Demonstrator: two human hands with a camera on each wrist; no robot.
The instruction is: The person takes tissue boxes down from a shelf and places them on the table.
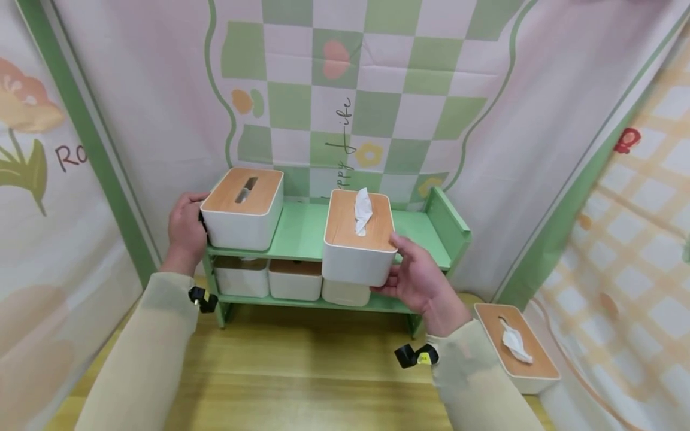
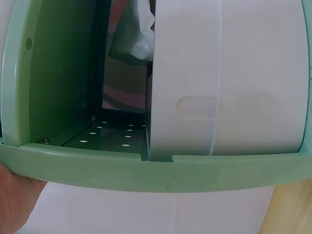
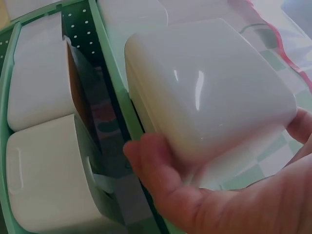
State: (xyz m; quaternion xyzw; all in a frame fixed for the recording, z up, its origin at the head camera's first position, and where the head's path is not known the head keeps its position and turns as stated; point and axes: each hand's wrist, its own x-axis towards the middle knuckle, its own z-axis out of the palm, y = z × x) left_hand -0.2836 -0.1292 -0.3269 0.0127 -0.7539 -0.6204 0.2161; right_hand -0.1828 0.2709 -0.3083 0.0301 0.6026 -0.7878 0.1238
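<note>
Your head view: high, near, facing down and far over shelf. Left wrist view: close, sideways, at its left end. Right: close on tissue box, shared with head.

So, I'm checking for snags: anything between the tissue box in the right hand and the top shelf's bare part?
Nothing visible. The right hand holds the tissue box, and no object shows between it and the top shelf's bare part; the other box up there stands at the left end.

Looks like a homely nook: patterned curtains, a green shelf, tissue boxes.
</note>
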